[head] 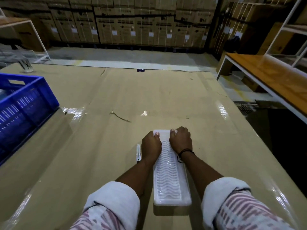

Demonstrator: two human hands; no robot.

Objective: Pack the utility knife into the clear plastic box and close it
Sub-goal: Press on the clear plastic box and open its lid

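Here, in the head view, a long clear plastic box (169, 180) with a wavy ribbed top lies lengthwise on the cardboard-covered table (99, 146), near its front edge. Both hands sit on the box's far end: the left hand (151, 144) is curled over the left rim with its thumb on top, and the right hand (181, 139) is curled over the right rim, so each grips the box. Just left of the left hand lies a slim white object (138, 153), probably the utility knife; it rests on the table, outside the box. A blue crate (25, 103) stands at the table's left edge.

The step in hand looks like opening the lid at the far end. To do it well, press the base down with one hand, pry evenly with both thumbs, and keep the knife within reach.
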